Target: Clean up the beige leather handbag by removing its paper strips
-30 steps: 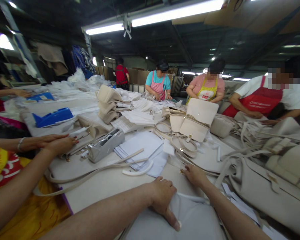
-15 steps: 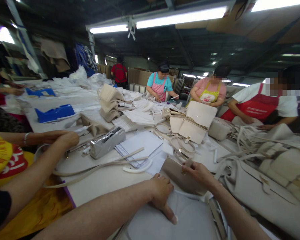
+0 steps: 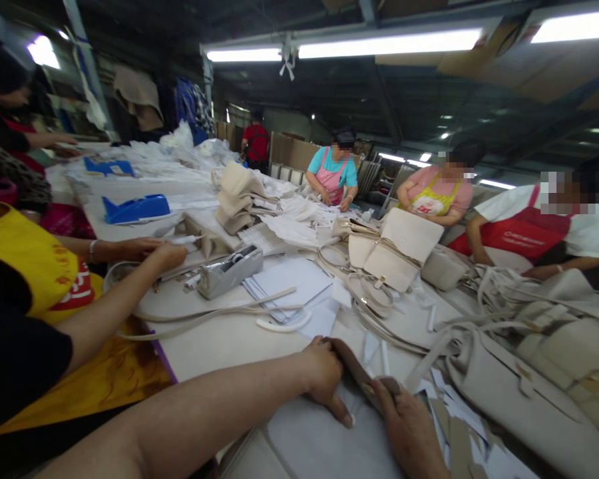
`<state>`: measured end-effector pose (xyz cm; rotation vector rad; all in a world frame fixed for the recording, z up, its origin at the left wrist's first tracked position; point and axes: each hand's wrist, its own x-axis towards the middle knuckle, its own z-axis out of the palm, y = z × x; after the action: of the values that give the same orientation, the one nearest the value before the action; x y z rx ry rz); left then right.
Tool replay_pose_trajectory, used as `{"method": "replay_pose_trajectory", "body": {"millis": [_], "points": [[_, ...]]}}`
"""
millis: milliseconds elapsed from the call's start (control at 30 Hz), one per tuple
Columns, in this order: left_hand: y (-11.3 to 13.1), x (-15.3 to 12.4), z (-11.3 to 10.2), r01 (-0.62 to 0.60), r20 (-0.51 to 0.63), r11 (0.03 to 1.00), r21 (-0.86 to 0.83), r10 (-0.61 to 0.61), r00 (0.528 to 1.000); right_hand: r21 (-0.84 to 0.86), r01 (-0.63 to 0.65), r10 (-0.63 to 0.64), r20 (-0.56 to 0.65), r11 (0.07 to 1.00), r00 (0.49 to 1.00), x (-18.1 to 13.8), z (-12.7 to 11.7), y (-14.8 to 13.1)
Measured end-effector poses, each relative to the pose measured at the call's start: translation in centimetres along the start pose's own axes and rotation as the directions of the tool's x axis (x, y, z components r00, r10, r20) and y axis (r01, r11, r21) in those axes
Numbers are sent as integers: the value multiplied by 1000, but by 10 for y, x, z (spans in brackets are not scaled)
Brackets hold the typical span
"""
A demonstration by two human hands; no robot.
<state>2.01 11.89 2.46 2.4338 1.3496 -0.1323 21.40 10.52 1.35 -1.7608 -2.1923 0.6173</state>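
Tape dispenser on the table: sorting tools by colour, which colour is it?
Grey tape dispenser, seen in the head view.

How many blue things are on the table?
2. One blue dispenser lies on the left side of the table, near the person in yellow. The other blue dispenser lies farther back on the left. More may be hidden.

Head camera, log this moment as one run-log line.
left hand: pressing white sheet | right hand: gripping beige flap | nearby: tape dispenser, beige bag
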Motion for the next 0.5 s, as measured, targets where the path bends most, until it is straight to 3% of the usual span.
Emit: {"method": "replay_pose_trajectory", "body": {"millis": [167,300,500], "points": [[28,-36,6,39,-237,997,67,-22,971,-17,-18,18,19,1000,1000,1,1,3],[52,-66,9,-143,-159,989,42,148,976,-22,5,-4,61,1000,998,4,2,2],[53,-77,11,-163,-204,987,-7,159,966,2,56,-56,97,998,994,3,-2,-4]]}}
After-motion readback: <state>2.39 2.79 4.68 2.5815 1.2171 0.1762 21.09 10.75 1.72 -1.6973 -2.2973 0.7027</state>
